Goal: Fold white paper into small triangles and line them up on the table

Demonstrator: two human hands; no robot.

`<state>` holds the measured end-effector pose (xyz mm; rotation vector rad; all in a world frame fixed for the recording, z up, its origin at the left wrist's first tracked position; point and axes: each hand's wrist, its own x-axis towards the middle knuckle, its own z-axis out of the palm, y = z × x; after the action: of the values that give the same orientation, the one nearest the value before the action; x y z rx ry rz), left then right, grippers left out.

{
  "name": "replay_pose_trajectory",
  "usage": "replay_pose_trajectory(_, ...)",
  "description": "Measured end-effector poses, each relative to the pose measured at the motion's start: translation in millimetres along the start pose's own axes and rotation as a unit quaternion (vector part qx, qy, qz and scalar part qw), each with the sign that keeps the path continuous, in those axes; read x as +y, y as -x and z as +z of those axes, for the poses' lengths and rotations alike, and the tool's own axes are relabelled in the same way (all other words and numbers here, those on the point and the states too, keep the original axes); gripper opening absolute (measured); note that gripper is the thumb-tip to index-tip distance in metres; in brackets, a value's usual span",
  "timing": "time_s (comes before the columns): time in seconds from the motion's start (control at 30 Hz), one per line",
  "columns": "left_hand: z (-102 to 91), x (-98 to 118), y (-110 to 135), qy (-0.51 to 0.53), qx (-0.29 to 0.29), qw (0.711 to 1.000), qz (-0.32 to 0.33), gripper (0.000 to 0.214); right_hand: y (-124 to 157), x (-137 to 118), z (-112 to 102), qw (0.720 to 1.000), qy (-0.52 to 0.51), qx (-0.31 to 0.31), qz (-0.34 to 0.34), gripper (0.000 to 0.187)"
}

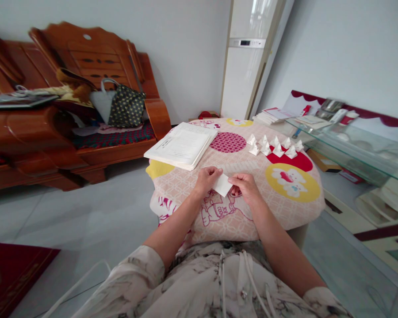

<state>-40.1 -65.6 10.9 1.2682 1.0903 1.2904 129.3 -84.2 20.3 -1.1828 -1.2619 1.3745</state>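
Observation:
A small folded piece of white paper [222, 185] is held between both my hands, above the near part of the cloth-covered table. My left hand [207, 180] pinches its left upper edge with thumb and fingers. At its right corner, my right hand [244, 185] grips the paper the same way. Several folded white paper shapes [278, 150] stand grouped at the table's right side. Left of them, beyond my hands, lies a stack of printed paper sheets [182, 143].
A patterned cloth [182, 198] covers the table. To the right stands a glass-topped cabinet [358, 150] with papers and cups. A wooden sofa [96, 57] with bags [128, 106] is at the left. A white upright air conditioner [245, 62] stands behind.

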Motion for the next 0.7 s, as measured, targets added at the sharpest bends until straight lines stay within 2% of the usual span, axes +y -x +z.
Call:
replay_pose_trajectory(0.1,-0.1,1,0,0.065,-0.041,0.997,-0.022,0.039,-2,-1,-1,0.997,-0.025,0.065,-0.01,0.026)
replay_pose_trajectory(0.2,-1.4,-2,0,0.085,-0.074,0.993,-0.036,0.046,-2,-2,-3,0.995,-0.043,0.093,-0.006,0.026)
replay_pose_trajectory(0.4,-1.9,-9,-14,0.01,-0.004,1.0,-0.002,0.032,1,-1,-11,0.999,0.0,0.037,0.002,0.028)
replay_pose_trajectory(0.47,-0.2,-9,-20,-0.058,0.023,0.997,0.042,0.032,0,0,-14,0.997,0.006,0.081,0.008,0.027)
replay_pose_trajectory(0.53,2.5,-8,-22,-0.131,0.028,0.986,0.099,0.034,-2,1,-15,0.987,0.0,0.161,0.028,0.023)
replay_pose_trajectory(0.6,6.1,-7,-19,-0.191,-0.012,0.971,0.145,0.03,-3,2,-16,0.976,-0.003,0.207,0.063,0.021)
replay_pose_trajectory(0.7,11.6,-8,-13,-0.257,-0.114,0.939,0.199,0.024,-4,3,-15,0.974,0.0,0.195,0.111,0.021)
